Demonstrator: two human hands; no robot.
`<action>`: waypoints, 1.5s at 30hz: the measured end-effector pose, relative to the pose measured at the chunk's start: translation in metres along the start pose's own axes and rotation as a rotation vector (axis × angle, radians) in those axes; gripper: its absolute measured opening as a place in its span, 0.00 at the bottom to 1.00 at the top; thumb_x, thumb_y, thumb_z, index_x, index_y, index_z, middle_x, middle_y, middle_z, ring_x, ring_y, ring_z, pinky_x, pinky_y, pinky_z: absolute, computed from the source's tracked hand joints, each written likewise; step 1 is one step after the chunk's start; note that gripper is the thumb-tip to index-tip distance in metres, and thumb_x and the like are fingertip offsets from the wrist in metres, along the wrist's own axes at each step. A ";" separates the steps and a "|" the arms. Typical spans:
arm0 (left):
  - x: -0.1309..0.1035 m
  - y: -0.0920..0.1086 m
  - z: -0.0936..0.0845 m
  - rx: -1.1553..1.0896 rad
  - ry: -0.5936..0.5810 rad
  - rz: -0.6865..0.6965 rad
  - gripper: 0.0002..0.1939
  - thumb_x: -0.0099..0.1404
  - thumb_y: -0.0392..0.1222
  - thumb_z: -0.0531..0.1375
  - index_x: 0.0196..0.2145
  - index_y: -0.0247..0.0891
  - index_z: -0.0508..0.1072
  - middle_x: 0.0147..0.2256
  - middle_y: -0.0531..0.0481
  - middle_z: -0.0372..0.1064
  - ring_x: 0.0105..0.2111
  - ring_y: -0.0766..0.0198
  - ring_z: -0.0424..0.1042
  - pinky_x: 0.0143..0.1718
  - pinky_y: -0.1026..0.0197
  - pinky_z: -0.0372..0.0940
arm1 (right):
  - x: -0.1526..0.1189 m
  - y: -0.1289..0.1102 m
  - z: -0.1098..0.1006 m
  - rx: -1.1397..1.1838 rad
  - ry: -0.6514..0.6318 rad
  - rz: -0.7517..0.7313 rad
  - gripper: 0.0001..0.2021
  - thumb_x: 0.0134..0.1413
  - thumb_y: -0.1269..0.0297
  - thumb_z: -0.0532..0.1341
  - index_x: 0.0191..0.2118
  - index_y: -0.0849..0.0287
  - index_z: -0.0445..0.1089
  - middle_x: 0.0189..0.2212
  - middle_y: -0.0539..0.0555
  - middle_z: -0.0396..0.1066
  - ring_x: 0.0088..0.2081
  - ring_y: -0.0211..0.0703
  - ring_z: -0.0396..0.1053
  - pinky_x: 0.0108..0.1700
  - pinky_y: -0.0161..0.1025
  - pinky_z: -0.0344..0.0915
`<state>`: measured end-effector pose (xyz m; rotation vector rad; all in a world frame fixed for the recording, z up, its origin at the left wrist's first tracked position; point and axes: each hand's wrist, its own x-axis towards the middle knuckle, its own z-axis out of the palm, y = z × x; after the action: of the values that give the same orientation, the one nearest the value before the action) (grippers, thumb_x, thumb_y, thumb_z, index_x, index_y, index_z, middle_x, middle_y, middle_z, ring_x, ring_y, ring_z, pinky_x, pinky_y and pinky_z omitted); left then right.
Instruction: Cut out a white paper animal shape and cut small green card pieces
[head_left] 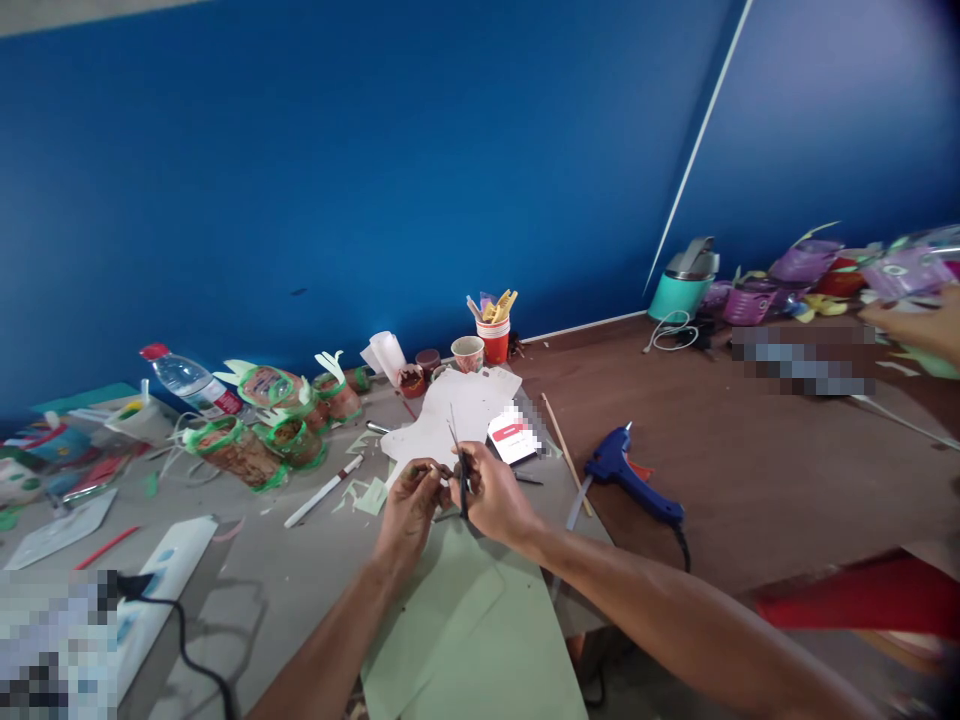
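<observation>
The right hand point(491, 495) has its grip closed around the scissors point(463, 487), and the blades point away from the person, towards the white paper point(439, 408). Just beside it, the left hand point(411, 500) pinches a small piece point(445, 473) between its fingertips; what it is, I cannot tell. Both hands are above the bench point(262, 560), near the green sheet point(487, 640). The blue glue gun point(634, 480) lies to the right, past a thin stick point(566, 455).
</observation>
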<state>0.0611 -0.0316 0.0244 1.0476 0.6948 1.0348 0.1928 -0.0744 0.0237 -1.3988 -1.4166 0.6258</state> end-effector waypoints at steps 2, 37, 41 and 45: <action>0.000 0.002 -0.002 0.016 0.012 0.024 0.15 0.51 0.47 0.67 0.31 0.38 0.69 0.27 0.54 0.70 0.19 0.72 0.64 0.22 0.67 0.59 | 0.001 -0.002 -0.002 0.011 -0.019 0.007 0.20 0.48 0.67 0.60 0.49 0.59 0.62 0.28 0.50 0.70 0.26 0.38 0.66 0.28 0.32 0.61; 0.007 0.005 -0.014 0.092 0.095 -0.012 0.11 0.49 0.41 0.66 0.24 0.37 0.66 0.18 0.59 0.60 0.18 0.72 0.59 0.23 0.67 0.56 | -0.002 -0.018 -0.012 -0.354 -0.327 0.032 0.16 0.47 0.56 0.63 0.43 0.56 0.71 0.34 0.56 0.77 0.38 0.50 0.74 0.33 0.33 0.62; 0.007 0.004 -0.015 0.105 0.094 -0.017 0.11 0.50 0.41 0.65 0.23 0.37 0.65 0.17 0.59 0.58 0.17 0.73 0.58 0.23 0.67 0.55 | -0.002 -0.019 -0.013 -0.360 -0.330 0.042 0.16 0.47 0.56 0.63 0.42 0.55 0.71 0.34 0.55 0.77 0.38 0.49 0.74 0.33 0.33 0.62; 0.007 0.005 -0.014 0.087 0.093 -0.003 0.12 0.48 0.41 0.66 0.22 0.37 0.65 0.17 0.60 0.57 0.17 0.73 0.57 0.23 0.67 0.55 | -0.002 -0.019 -0.013 -0.359 -0.322 0.036 0.15 0.47 0.55 0.63 0.42 0.55 0.72 0.34 0.55 0.77 0.38 0.49 0.74 0.33 0.33 0.61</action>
<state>0.0497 -0.0198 0.0233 1.0785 0.8229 1.0633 0.1956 -0.0839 0.0444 -1.6579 -1.8314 0.6647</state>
